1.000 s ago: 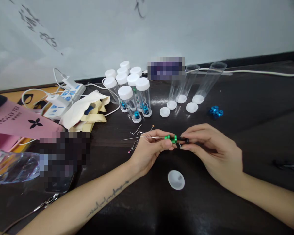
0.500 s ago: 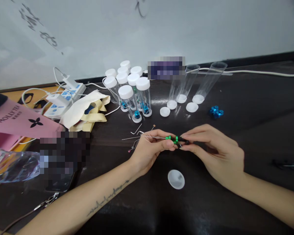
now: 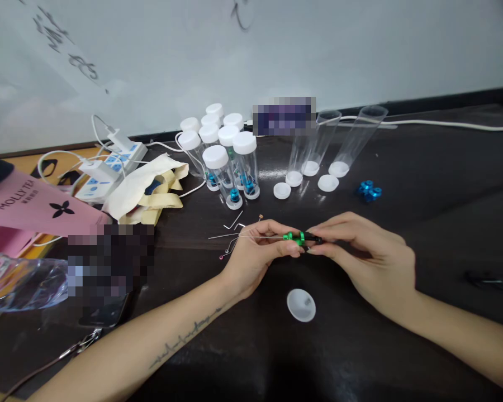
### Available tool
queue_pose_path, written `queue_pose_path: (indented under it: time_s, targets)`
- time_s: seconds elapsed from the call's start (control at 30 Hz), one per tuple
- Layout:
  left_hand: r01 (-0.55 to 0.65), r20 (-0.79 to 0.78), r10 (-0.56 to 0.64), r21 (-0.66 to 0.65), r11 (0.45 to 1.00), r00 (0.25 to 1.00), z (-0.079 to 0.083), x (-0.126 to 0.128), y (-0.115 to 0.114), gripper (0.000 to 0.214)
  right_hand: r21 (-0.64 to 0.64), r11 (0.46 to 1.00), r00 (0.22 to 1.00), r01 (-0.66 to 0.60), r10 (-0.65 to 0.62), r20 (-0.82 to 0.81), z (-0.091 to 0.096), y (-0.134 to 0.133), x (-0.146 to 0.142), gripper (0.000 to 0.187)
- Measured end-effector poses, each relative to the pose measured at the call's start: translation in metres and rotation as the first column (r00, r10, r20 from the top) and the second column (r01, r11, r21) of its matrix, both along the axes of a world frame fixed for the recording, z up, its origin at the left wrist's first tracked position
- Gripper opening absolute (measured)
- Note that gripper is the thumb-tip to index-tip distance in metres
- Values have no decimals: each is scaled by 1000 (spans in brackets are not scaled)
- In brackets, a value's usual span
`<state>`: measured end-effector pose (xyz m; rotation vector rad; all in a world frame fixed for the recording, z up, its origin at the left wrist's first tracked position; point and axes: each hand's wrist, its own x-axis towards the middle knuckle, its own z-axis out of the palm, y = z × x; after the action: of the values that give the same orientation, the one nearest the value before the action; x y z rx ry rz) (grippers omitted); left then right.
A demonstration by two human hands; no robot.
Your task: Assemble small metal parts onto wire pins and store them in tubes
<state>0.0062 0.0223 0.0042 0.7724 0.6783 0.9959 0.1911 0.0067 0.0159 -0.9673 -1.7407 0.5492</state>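
Between my two hands is a small green metal part (image 3: 294,238) with a black end piece (image 3: 313,238) and a thin metal wire (image 3: 268,236) running out to the left. My left hand (image 3: 257,254) pinches the green part between thumb and fingers. On the other side, the thumb and fingertips of my right hand (image 3: 369,257) are closed on the black piece. Under the hands lies a shallow white cap (image 3: 301,305) with a tiny grey bit inside. Beside my left wrist are hex keys (image 3: 233,220) and thin wires with small coloured ends (image 3: 228,252).
Several capped clear tubes (image 3: 216,159) with blue or green parts stand behind. Open tubes (image 3: 356,142), loose white caps (image 3: 328,182) and blue metal parts (image 3: 369,190) are at the right. A power strip (image 3: 109,173), cloth bag (image 3: 151,190), pink cup (image 3: 46,201) and bottle (image 3: 25,282) crowd the left.
Almost nothing differs. The hands keep their grip, with only slight shifts of the fingers and the green part.
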Motion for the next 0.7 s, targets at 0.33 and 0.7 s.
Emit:
queue_pose_path:
  time_s: [0.33, 0.7]
  targets:
    - [-26, -2, 27, 50, 998, 1000, -2, 1, 0, 18, -159, 987, 1000, 26, -27, -6, -2, 0, 2, 10]
    - [-41, -32, 43, 64, 997, 999, -2, 1, 0, 20, -303, 953, 998, 16, -32, -46, 0, 0, 2, 11]
